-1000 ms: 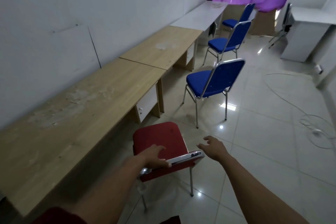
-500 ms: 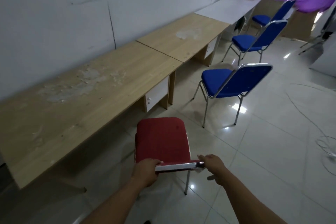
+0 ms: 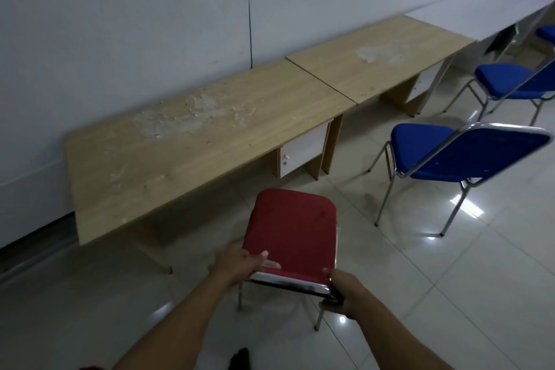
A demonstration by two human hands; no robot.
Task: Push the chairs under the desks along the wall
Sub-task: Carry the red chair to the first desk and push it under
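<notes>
A red padded chair (image 3: 292, 228) with a chrome frame stands on the tiled floor just in front of the nearest wooden desk (image 3: 186, 156), its seat pointing at the desk's open knee space. My left hand (image 3: 237, 263) grips the left end of the chair's top back rail, and my right hand (image 3: 345, 291) grips the right end. A blue chair (image 3: 450, 150) stands to the right, away from the second wooden desk (image 3: 375, 60). Another blue chair (image 3: 507, 81) is farther right, near a white desk (image 3: 486, 6).
The desks line a white wall (image 3: 150, 24). The near desk has a small white drawer unit (image 3: 301, 149) at its right end and flaky debris on top. Glossy floor tiles (image 3: 450, 294) stretch to my right. A dark shoe tip (image 3: 240, 359) shows at the bottom.
My right hand closed on the chair's back rail. With both hands on it, the red chair has swung round to face the near desk, and my view has turned toward the wall.
</notes>
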